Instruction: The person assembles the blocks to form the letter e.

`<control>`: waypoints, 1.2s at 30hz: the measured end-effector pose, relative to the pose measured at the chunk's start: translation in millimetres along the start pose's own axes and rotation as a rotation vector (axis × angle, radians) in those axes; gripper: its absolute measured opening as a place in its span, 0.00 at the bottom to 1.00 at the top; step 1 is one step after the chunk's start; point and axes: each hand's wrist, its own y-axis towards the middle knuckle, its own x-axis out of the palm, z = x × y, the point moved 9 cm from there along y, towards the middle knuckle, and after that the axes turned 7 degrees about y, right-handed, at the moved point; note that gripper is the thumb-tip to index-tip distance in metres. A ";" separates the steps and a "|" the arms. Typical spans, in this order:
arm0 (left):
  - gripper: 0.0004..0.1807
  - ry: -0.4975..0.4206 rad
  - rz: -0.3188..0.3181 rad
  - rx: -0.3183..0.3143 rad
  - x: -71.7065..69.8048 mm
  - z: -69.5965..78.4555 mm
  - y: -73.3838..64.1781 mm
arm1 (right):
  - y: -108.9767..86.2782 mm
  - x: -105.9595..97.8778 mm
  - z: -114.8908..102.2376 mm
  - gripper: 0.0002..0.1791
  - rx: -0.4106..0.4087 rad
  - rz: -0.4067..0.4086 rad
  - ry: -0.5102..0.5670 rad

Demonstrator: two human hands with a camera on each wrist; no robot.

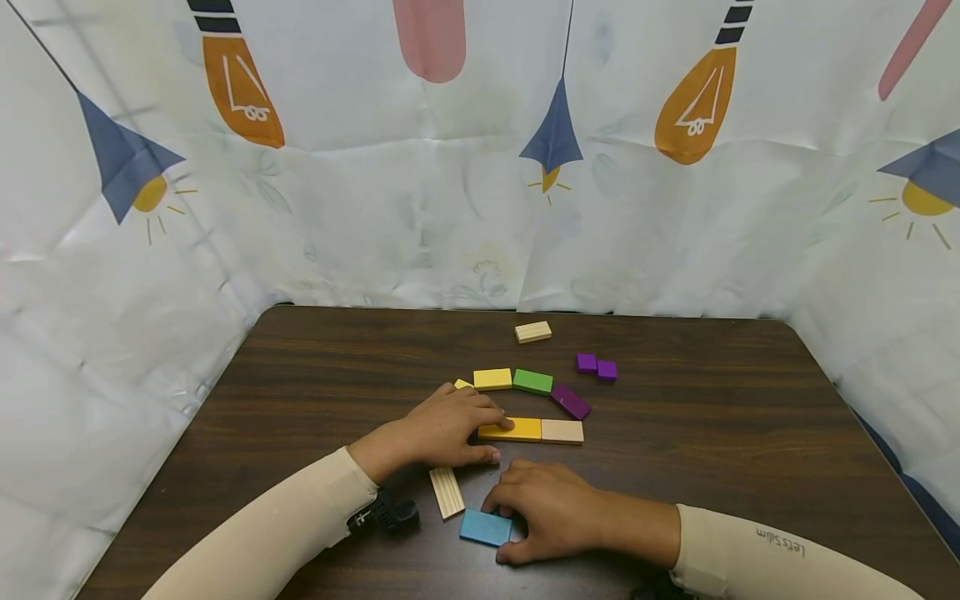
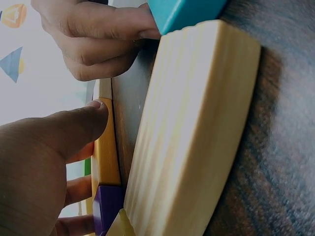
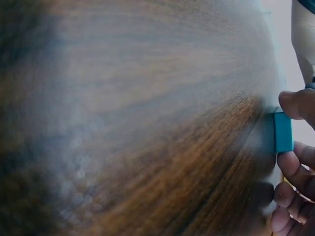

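Note:
My right hand (image 1: 551,508) pinches a light blue block (image 1: 483,527) between thumb and fingers; the right wrist view shows the blue block (image 3: 283,132) edge-on at the tabletop. My left hand (image 1: 450,429) rests over a row, its index finger touching an orange-yellow block (image 1: 521,431) and its thumb stretched out along the near side. A pale wood block (image 1: 562,431) continues that row to the right. In the left wrist view, a purple block (image 2: 107,206) adjoins the other end. Between the hands lies a striped wooden block (image 1: 447,493), one end by the blue block.
Behind the row, a curve holds a yellow block (image 1: 492,379), a green block (image 1: 532,382) and a dark purple block (image 1: 570,402). Two small purple blocks (image 1: 596,367) and a wooden block (image 1: 533,332) sit farther back on the brown table (image 1: 337,358). A printed cloth (image 1: 345,217) hangs behind.

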 end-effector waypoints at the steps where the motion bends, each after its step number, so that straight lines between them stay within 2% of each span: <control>1: 0.25 0.000 0.000 0.000 0.1 0.0 0.0 | -0.1 -0.2 0.0 0.22 -0.001 0.000 0.001; 9: 0.25 -0.002 -0.004 0.000 -0.3 0.0 0.2 | -3.1 -9.2 4.5 0.25 0.015 0.017 0.031; 17: 0.26 0.005 -0.001 0.003 -0.2 0.0 0.4 | -9.8 -39.1 14.8 0.25 0.020 0.138 0.009; 28: 0.25 0.006 0.013 0.013 -0.9 0.9 0.2 | -12.0 -82.7 49.9 0.26 0.096 0.225 -0.002; 36: 0.25 0.004 0.015 0.015 -0.4 0.3 0.0 | -10.8 -106.6 78.2 0.28 0.170 0.275 -0.010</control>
